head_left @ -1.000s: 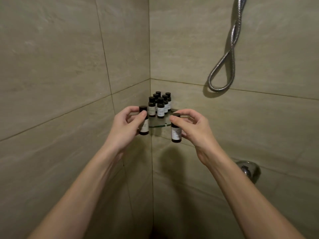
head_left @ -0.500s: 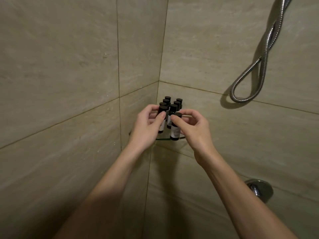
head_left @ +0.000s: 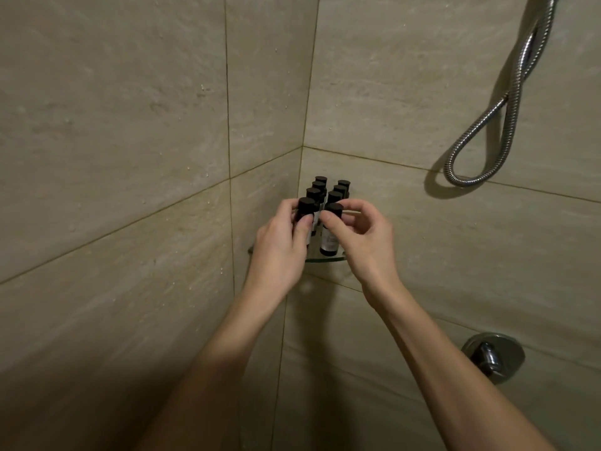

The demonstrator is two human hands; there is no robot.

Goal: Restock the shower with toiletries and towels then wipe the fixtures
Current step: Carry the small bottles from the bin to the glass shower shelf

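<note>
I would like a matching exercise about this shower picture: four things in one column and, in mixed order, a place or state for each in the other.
Things:
1. hose
2. tap
3. left hand
4. right hand

Places or states:
A. pinches the front right bottle
B. grips the front left bottle
C. hangs looped, upper right
D. on the wall, lower right

Pairs: 1-C; 2-D; 3-B; 4-A
</note>
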